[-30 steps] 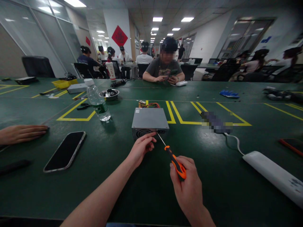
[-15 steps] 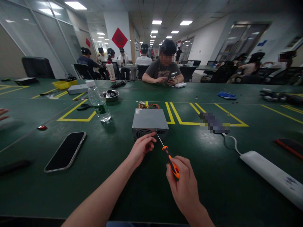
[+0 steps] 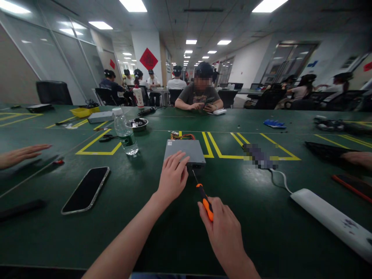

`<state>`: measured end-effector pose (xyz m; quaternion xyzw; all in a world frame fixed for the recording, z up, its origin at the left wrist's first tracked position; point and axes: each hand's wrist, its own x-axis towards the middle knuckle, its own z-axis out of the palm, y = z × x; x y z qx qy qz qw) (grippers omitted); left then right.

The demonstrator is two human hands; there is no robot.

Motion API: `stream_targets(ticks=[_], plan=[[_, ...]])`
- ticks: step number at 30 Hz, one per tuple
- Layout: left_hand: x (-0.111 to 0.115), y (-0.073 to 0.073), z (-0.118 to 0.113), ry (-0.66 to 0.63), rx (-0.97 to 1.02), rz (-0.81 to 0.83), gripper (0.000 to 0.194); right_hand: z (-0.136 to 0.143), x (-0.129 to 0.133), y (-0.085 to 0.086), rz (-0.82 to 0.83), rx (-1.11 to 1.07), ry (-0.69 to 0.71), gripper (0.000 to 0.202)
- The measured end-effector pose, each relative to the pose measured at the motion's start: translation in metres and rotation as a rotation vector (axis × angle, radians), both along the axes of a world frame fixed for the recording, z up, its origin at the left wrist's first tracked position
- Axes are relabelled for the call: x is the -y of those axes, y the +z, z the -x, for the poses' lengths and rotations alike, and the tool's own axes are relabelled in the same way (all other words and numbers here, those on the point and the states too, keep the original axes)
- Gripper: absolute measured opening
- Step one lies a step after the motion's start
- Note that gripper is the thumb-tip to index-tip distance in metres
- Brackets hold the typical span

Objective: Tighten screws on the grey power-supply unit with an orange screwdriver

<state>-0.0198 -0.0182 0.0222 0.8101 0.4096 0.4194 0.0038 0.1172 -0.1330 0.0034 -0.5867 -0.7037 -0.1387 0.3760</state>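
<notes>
A grey metal box (image 3: 190, 148) with a fan grille, a socket and coloured wires (image 3: 183, 136) behind it lies on the green table (image 3: 139, 240). My left hand (image 3: 173, 176) rests on the box's front left edge, fingers spread over its top and thumb at the front face. In my right hand (image 3: 222, 226) is an orange and black screwdriver (image 3: 205, 199), its handle wrapped by the fingers. The thin shaft points up and left, with its tip close to the front face below the socket; whether it touches cannot be made out.
Left stand a water bottle (image 3: 126, 133), a metal bowl (image 3: 138, 124) and a phone (image 3: 86, 190). A white power strip (image 3: 331, 217) and a pixelated device (image 3: 258, 156) lie right. Other people's hands reach in at left (image 3: 24, 155) and right (image 3: 359, 158). A person (image 3: 200, 91) sits opposite.
My left hand has moved from the box's front face up onto its top edge, fingers now spread. The screwdriver tip has dropped slightly lower. Other people's hands reach further in at both sides.
</notes>
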Motion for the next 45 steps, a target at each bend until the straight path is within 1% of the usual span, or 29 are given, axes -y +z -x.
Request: stream_targets(ticks=[1,3,7,9,13,15,19,22,23,26,30,33,37,39,42,45], plan=[[-0.003,0.000,-0.001,0.009,-0.081,-0.009,0.036,0.000,0.000,0.001,0.036,-0.049,-0.008,0.026],[-0.007,-0.004,-0.003,0.012,-0.170,-0.011,0.038,0.000,-0.001,0.000,0.109,-0.208,0.003,0.034],[-0.008,-0.011,-0.003,0.010,-0.190,-0.019,0.040,0.001,-0.006,-0.007,0.325,-0.830,0.093,0.052],[-0.008,-0.011,-0.002,0.002,-0.189,-0.023,0.041,0.003,-0.008,-0.010,0.410,-1.032,0.134,0.051],[-0.011,-0.004,-0.002,0.046,-0.209,-0.015,0.035,0.011,-0.010,-0.014,0.596,-1.258,0.212,0.038],[-0.013,-0.002,-0.003,0.084,-0.220,-0.007,0.033,0.015,-0.010,-0.013,0.676,-1.404,0.241,0.037],[-0.016,-0.006,-0.007,0.120,-0.201,-0.029,0.036,0.020,-0.011,-0.005,0.726,-1.644,0.249,0.040],[-0.015,-0.012,-0.007,0.112,-0.159,-0.045,0.039,0.022,-0.011,0.004,0.718,-1.910,0.241,0.039],[-0.015,-0.013,-0.006,0.103,-0.162,-0.044,0.041,0.023,-0.011,0.006,0.716,-1.968,0.241,0.038],[-0.014,-0.014,-0.005,0.064,-0.192,-0.036,0.042,0.022,-0.012,0.009,0.713,-2.042,0.206,0.030],[-0.016,-0.014,-0.006,0.088,-0.162,-0.019,0.039,0.019,-0.015,0.006,0.789,-2.082,0.124,0.024],[-0.017,-0.015,-0.009,0.116,-0.144,-0.006,0.034,0.018,-0.016,0.006,0.842,-2.090,0.131,0.028],[-0.018,-0.015,-0.011,0.124,-0.134,-0.005,0.032,0.020,-0.017,0.007,0.775,-2.128,0.168,0.024],[-0.019,-0.016,-0.012,0.127,-0.129,-0.002,0.031,0.021,-0.018,0.007,0.782,-2.154,0.138,0.020],[-0.020,-0.017,-0.012,0.126,-0.121,0.001,0.031,0.022,-0.021,0.008,0.864,-2.197,0.070,0.012],[-0.020,-0.018,-0.012,0.124,-0.109,0.001,0.030,0.024,-0.024,0.007,0.896,-2.223,0.063,0.014]])
